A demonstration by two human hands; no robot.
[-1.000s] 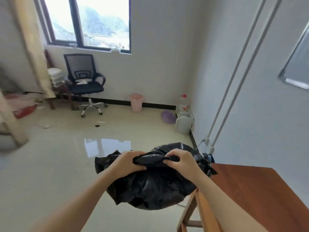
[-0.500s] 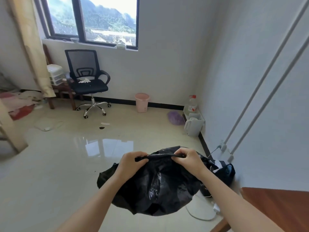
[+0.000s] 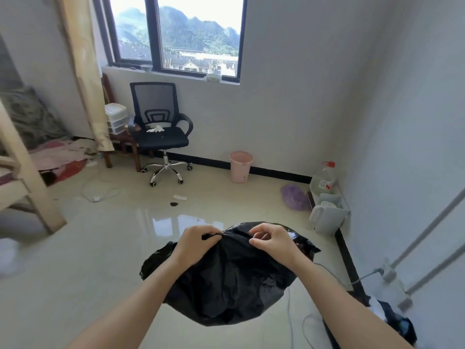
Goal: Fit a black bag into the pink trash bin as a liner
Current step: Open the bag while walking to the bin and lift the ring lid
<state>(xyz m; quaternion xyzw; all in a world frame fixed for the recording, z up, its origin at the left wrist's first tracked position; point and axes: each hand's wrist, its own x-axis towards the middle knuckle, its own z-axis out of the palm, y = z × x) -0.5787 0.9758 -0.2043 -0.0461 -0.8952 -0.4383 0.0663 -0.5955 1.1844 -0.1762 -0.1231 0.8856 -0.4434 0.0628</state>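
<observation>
A crumpled black plastic bag (image 3: 226, 280) hangs in front of me above the floor. My left hand (image 3: 196, 241) pinches its top edge on the left. My right hand (image 3: 273, 239) pinches the same edge on the right, fingers bent over the plastic. The pink trash bin (image 3: 240, 167) stands upright on the floor against the far wall, well beyond both hands, and looks to have nothing in it.
A black office chair (image 3: 161, 137) stands left of the bin under the window. A purple bag (image 3: 294, 197), a white jug (image 3: 325, 217) and a bottle (image 3: 323, 180) sit by the right wall. Cables (image 3: 302, 323) and a wooden bed frame (image 3: 22, 177) edge the glossy floor.
The view has moved forward into the room and the wooden table has left the frame. Both hands keep hold of the bag's top edge; the bin appears nearer.
</observation>
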